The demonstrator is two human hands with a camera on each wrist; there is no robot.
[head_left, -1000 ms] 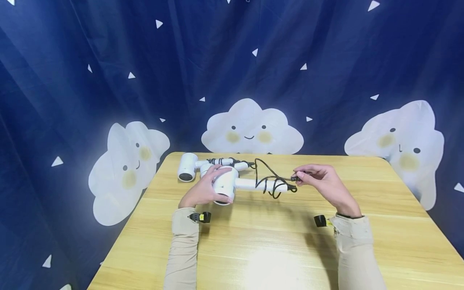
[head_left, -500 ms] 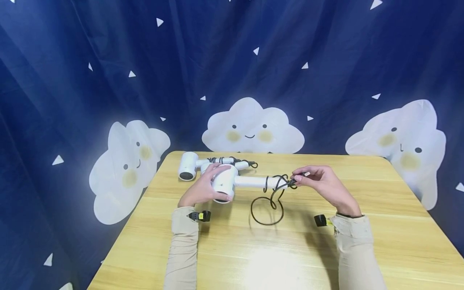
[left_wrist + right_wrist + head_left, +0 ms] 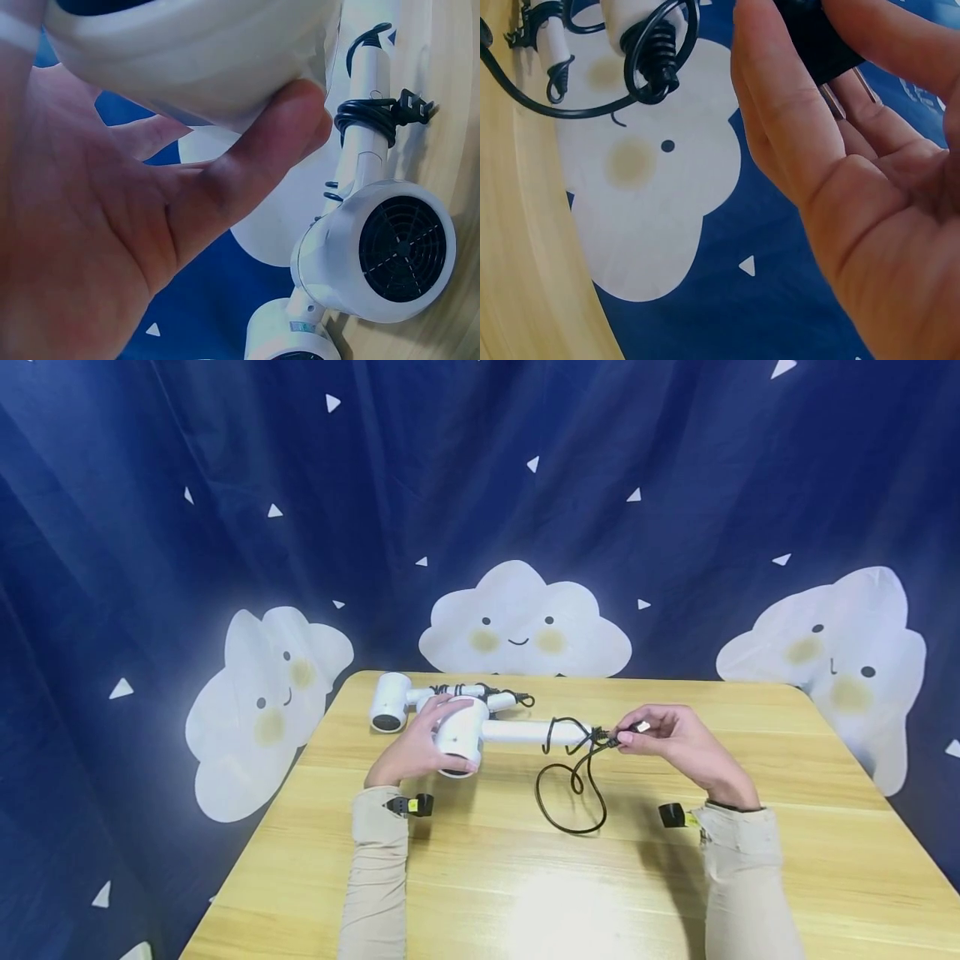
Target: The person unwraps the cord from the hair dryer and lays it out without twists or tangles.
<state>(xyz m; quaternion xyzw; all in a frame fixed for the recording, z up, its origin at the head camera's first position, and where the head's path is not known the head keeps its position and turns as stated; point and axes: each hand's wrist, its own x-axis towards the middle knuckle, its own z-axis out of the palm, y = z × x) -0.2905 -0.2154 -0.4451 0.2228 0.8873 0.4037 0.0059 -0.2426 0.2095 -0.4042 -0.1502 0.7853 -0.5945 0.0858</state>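
Your left grip [image 3: 415,752] is closed around the barrel of a white plastic hair dryer with a cylindrical head [image 3: 465,731], thumb and fingers on opposite sides of it. The dryer is located in front of you, over the far half of the pale wood-grain bench [image 3: 480,893]; its slender straight white handle [image 3: 517,732] points to your right, and the dark end of the barrel faces you.

Your right grip [image 3: 686,747] pinches a black two-pin plug [image 3: 821,49] between thumb and fingers, just beyond the handle's end. Note the two metal prongs, visible in the right wrist view. The thin black power cable [image 3: 567,832] passes loosely around the outer part of the handle and drops in an open loop on your side of it.

Behind your left grip are two further white hair dryers: one at the far left [image 3: 390,703], and a nearer one with a round black grille [image 3: 405,247], partly hidden by your hand in the head view. Black cable is coiled around the nearer unit's handle.

A dark blue curtain [image 3: 480,460] printed with smiling white clouds and small white triangles stands behind the bench.
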